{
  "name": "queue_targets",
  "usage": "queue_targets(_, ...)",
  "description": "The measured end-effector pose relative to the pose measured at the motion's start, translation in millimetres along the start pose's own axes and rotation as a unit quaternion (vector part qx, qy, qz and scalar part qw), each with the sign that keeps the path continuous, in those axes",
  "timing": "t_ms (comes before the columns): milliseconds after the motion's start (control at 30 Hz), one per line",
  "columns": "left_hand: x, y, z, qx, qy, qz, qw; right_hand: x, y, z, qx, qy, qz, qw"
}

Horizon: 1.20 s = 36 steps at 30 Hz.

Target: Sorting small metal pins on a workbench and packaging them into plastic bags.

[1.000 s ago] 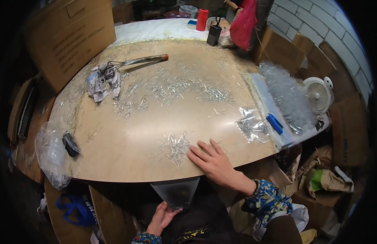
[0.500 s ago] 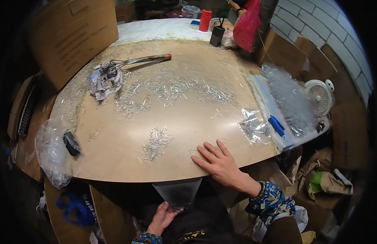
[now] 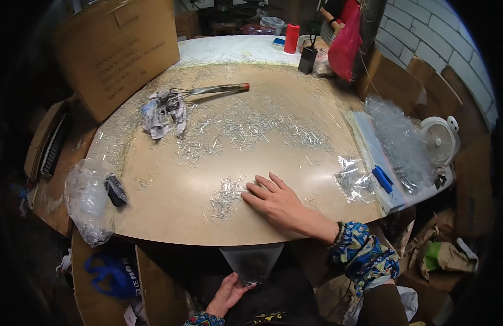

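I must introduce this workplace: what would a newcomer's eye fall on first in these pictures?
Probably the thin, silvery, pin-like pieces scattered across the middle of the tan tabletop, with a smaller pile by the bare right hand. Next, the bright pink plastic bag at upper right and the big brown cardboard box at upper left.

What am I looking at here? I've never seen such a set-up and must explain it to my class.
There is no machine: these are a person's bare hands, seen from above by a wide camera worn on the head. Its lens makes straight edges bend.

On the tabletop lie thin metal pieces, a long-handled tool and a clear packet. The right hand rests flat beside a small pile. Below the table edge, the left hand holds the lower end of a translucent, tapering piece.
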<state>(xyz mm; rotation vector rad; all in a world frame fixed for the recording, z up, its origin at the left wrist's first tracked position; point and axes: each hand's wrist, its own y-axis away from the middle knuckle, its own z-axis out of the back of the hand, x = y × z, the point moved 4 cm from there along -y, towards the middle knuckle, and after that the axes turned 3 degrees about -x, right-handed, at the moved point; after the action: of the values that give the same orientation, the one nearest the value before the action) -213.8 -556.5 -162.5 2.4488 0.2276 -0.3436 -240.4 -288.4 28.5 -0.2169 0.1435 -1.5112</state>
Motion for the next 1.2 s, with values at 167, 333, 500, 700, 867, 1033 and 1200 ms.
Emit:
queue_targets(167, -1, 0, 2, 0.001, -0.002, -0.003, 1.000, -9, 6, -6, 0.006, 0.084, -0.037, 0.996)
queue_targets(333, 3, -4, 8, 0.007, 0.007, 0.004, 1.000, -12, 37, 2, 0.021, 0.056, -0.061, 0.996)
queue_targets(500, 1, -1, -1, 0.017, 0.029, -0.006, 0.999, -19, 53, 13, 0.003, 0.052, -0.067, 0.996)
queue_targets(700, -2, 0, -6, 0.028, 0.031, -0.015, 0.999, -40, 68, 24, -0.048, 0.049, -0.107, 0.992)
queue_targets(867, -3, 1, -6, 0.022, 0.030, -0.013, 0.999, -23, 65, 21, -0.050, 0.002, -0.053, 0.997)
queue_targets(1033, 0, -2, 0, 0.029, 0.037, -0.007, 0.999, -6, 60, 20, -0.076, 0.049, -0.052, 0.995)
queue_targets(1200, 0, -2, 4, 0.010, -0.004, -0.006, 1.000, 0, 55, 15, -0.061, 0.059, -0.054, 0.995)
